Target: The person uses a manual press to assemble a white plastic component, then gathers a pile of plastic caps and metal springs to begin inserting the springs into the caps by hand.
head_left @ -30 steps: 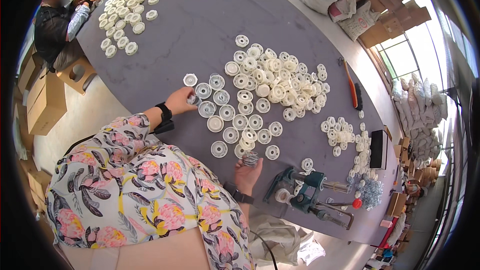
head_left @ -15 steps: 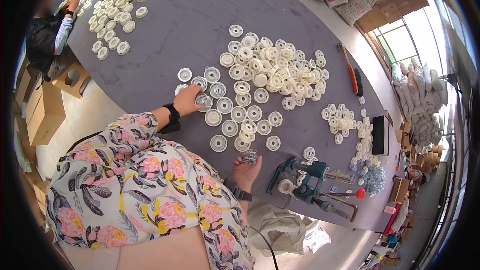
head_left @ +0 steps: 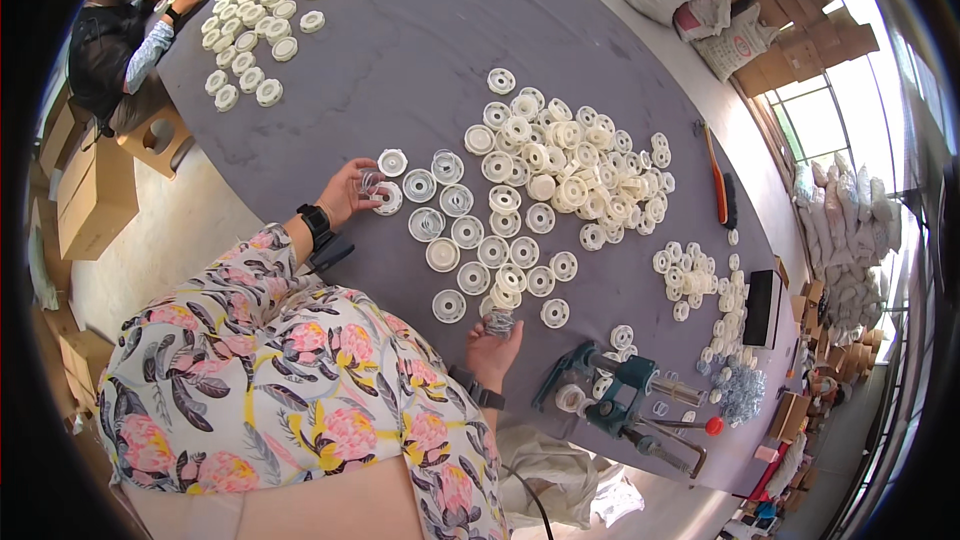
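My left hand [head_left: 345,192] is at the left edge of a loose group of round white plastic parts, its fingers closed on a thin wire coil spring [head_left: 369,183]. That spring is beside a scalloped white cap [head_left: 387,199]; whether they touch is hard to tell. Another scalloped cap [head_left: 392,162] lies just beyond. Several of the nearby round parts, such as this white ring [head_left: 456,200], have wire coils resting in them. My right hand [head_left: 491,352], palm up near the table's front edge, holds a small bunch of coil springs [head_left: 498,322].
A green hand press [head_left: 625,380] with a red-knobbed lever stands at the right front. Beyond my hands lies a heap of white parts [head_left: 570,170], with an orange-handled brush [head_left: 718,185] farther right. Springs [head_left: 741,396] are piled at the right. A co-worker [head_left: 115,60] sits far left.
My left hand has moved left from the ring parts to the scalloped cap, and a coil now rests in the ring it left. The view has shifted slightly. My right hand still holds springs.
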The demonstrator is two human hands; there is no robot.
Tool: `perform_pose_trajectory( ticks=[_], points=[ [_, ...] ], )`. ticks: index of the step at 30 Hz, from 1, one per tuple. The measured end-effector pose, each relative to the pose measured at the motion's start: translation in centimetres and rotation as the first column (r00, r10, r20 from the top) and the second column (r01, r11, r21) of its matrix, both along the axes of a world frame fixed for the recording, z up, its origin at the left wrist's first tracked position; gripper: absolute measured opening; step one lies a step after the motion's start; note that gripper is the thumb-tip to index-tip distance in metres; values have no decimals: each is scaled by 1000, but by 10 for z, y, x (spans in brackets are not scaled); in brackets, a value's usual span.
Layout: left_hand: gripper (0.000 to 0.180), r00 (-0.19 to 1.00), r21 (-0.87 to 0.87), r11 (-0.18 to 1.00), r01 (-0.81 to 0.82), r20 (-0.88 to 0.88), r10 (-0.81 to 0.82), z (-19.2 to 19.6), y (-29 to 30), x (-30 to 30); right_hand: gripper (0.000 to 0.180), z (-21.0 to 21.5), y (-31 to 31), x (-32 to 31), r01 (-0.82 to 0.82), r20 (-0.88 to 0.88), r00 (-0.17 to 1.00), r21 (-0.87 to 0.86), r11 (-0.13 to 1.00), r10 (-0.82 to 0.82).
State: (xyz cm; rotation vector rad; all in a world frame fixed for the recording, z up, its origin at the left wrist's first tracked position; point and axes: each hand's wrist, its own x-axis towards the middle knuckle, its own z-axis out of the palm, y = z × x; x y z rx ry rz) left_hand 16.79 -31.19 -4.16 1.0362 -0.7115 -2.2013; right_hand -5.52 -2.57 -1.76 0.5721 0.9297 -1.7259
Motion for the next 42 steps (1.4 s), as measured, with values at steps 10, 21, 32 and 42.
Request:
perform_pose_trajectory(
  ticks=[10,21,32,42],
  points=[
    [73,109,-179,310,934,967,229,-1,9,-20,40,-3,9,-1,-14,-42,999,-26,1000,13],
    [56,413,24,600,800,704,-578,-8,-9,4,43,-5,9,0,-16,-1,1000,23,1000,16],
    [32,532,-543,611,575,817,225,-21,-21,24,43,-10,9,-1,-15,10,1000,27,1000,14],
    [45,523,-644,268,716,750,405,1,3,-8,38,3,10,3,-120,-77,990,-24,992,118]
  ],
)
